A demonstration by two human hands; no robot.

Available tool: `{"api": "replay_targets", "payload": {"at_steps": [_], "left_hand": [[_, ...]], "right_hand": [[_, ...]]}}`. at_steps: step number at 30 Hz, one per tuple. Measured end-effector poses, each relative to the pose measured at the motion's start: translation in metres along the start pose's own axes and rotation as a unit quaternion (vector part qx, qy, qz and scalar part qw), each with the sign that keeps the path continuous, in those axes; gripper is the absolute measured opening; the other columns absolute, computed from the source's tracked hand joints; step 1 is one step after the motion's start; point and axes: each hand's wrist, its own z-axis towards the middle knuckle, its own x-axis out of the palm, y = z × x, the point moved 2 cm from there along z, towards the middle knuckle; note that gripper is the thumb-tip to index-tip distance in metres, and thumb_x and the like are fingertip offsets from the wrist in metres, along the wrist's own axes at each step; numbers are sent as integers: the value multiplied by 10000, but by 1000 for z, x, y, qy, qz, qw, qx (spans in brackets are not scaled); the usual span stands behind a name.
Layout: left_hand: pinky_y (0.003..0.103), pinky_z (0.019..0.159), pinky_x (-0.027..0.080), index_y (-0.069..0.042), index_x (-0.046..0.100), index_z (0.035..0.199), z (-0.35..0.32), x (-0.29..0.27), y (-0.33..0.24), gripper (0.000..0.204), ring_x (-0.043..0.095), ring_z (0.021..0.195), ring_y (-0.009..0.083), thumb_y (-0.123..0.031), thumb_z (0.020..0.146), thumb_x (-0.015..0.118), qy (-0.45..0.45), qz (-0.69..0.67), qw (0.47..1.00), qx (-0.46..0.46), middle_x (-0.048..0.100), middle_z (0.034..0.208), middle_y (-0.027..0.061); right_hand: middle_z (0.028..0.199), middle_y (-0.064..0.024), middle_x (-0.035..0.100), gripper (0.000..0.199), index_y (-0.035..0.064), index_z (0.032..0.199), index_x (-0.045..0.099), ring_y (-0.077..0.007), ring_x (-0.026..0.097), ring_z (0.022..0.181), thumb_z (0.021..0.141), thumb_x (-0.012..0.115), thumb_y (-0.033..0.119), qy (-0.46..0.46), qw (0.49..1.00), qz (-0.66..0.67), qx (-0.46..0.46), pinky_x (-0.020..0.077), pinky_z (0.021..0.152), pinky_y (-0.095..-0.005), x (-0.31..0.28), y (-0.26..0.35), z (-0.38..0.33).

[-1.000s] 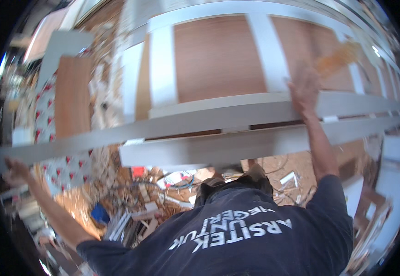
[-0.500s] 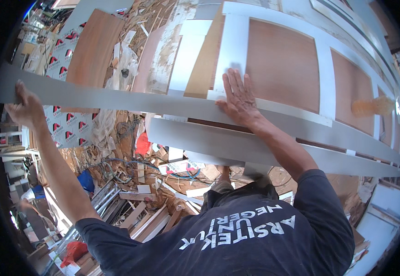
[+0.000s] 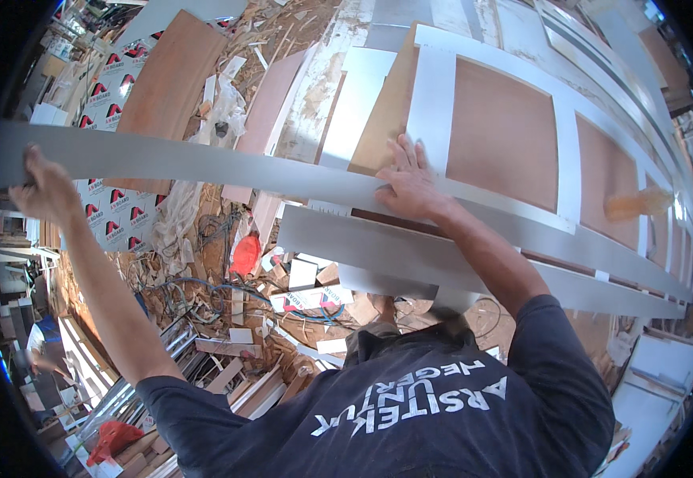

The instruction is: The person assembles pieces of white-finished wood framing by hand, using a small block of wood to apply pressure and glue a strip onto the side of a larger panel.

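A long grey strip runs across the view over a big frame of pale bars and brown plywood panels. My left hand is closed around the strip's left end. My right hand lies flat on the strip near its middle with fingers spread, the fingertips reaching onto the frame. A second, wider grey strip lies just below, along the frame's near edge. My dark shirt fills the lower part of the view.
Below the strips the floor is littered with wood offcuts, shavings, a blue cable and a red object. A curved plywood sheet and printed white boards lie at the left. A red bag sits lower left.
My right hand has moved from the strip's right part to its middle. My left hand has risen with the strip's left end, and the whole view has swung.
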Motion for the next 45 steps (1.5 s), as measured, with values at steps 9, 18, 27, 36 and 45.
{"api": "replay_targets", "payload": {"at_steps": [9,18,27,36,45], "left_hand": [[363,790,619,47,587,1213,12,-49,29,406,704,1009,250,-226,944,722,-50,-137,976,-164,688,1154,179],[367,682,637,-15,627,1074,18,-176,4,261,727,814,232,-199,908,709,-118,284,916,260,681,986,117],[322,697,493,-69,643,757,-5,-276,-74,304,593,691,202,-294,955,588,-52,-416,905,-75,573,731,60],[341,784,438,-84,602,779,-36,-325,-168,203,582,764,215,-222,928,601,-73,-618,782,-44,599,764,72],[368,792,493,-64,632,931,-59,-350,-213,194,640,806,245,-257,911,628,-27,-650,760,-6,661,834,93]], "right_hand": [[1693,-246,177,386,117,1110,798,-415,-71,1591,781,644,247,82,984,100,121,-124,1240,-597,0,-5,18],[1696,-188,214,352,145,1044,818,-389,-47,1597,748,641,220,52,977,116,170,-126,1238,-602,1,0,18],[1700,-168,217,412,108,1126,801,-358,-29,1603,775,617,217,15,973,80,218,-103,1238,-620,10,-11,20],[1702,-178,206,599,-22,1307,681,-338,-30,1606,777,619,253,15,975,102,198,-91,1249,-597,9,-1,22],[1699,-193,202,764,-9,1455,552,-349,-11,1603,776,655,327,27,978,94,186,-95,1234,-633,17,-5,25]]}}
